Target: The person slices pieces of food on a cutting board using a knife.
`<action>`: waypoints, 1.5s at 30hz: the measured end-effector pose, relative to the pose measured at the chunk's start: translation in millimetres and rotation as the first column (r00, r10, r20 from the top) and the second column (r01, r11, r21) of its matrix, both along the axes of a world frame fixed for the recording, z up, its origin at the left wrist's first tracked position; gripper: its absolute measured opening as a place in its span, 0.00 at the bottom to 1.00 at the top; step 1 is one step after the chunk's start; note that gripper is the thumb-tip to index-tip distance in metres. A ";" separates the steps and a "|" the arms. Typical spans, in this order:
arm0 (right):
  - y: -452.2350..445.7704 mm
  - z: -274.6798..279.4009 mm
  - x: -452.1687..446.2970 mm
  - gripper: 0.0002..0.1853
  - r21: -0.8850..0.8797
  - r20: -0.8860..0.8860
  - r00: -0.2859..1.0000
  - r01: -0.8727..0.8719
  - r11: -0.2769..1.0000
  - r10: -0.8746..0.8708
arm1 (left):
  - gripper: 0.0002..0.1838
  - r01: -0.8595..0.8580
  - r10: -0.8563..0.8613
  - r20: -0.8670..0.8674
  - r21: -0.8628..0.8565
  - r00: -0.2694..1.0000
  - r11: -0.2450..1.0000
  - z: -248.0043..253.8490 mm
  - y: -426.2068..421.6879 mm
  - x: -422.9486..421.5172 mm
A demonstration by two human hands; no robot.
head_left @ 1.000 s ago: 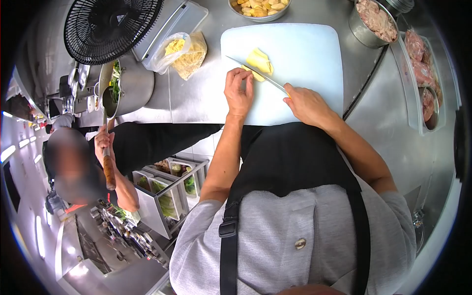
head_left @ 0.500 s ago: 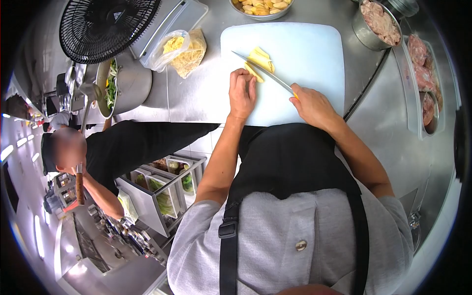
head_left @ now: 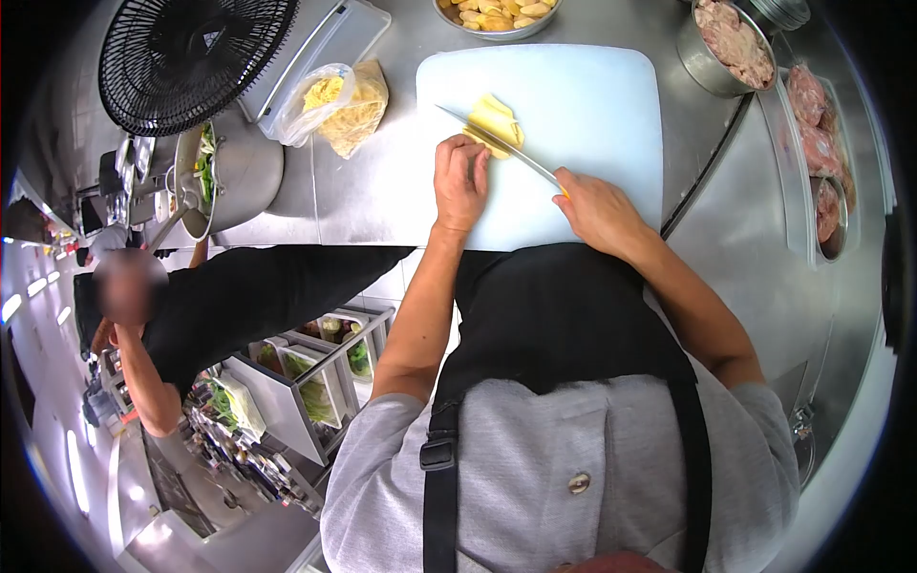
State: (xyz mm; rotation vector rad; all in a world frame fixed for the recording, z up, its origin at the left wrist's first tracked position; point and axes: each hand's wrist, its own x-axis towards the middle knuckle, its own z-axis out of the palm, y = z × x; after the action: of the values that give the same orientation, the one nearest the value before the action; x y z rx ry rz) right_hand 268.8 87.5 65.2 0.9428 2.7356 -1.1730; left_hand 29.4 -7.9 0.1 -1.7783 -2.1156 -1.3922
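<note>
My right hand (head_left: 604,212) grips a kitchen knife (head_left: 532,164), its fingers wrapped around the yellow handle. The blade points up and left, lying across pale yellow slices that look like peeled ginger (head_left: 495,116). My left hand (head_left: 459,187) has its fingertips curled down on the near edge of the ginger, close beside the blade; the part beneath the fingers is hidden. All of this rests on a white cutting board (head_left: 583,91).
Beyond the board stands a bowl of peeled yellow pieces (head_left: 499,34). A bag of yellow shreds (head_left: 351,113), a large pot (head_left: 250,172) and a black fan (head_left: 196,57) are leftward. Rightward are a pot of raw meat (head_left: 712,72) and a meat tray (head_left: 800,220). A co-worker (head_left: 267,291) stands left.
The knife has shifted slightly toward the near side, and the thin strip by my left fingers now sits against the other slices. The co-worker's raised arm and ladle have moved.
</note>
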 end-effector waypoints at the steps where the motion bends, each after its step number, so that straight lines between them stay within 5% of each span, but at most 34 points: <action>1: 1.1 4.5 -0.1 0.13 -0.008 0.028 1.000 0.000 1.000 0.001 | 0.10 0.003 -0.003 -0.002 0.005 1.000 1.000 0.4 0.8 0.7; 45: -16.6 33.3 45.4 0.12 0.054 0.076 0.997 0.018 0.998 -0.022 | 0.09 0.032 -0.035 -0.058 -0.054 0.998 0.998 0.6 7.2 -0.3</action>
State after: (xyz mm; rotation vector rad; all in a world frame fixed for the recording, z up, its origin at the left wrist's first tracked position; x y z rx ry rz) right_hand 314.1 71.0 98.5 1.0013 2.7162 -1.0479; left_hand 29.1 -0.7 0.7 -1.8578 -2.1222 -1.2854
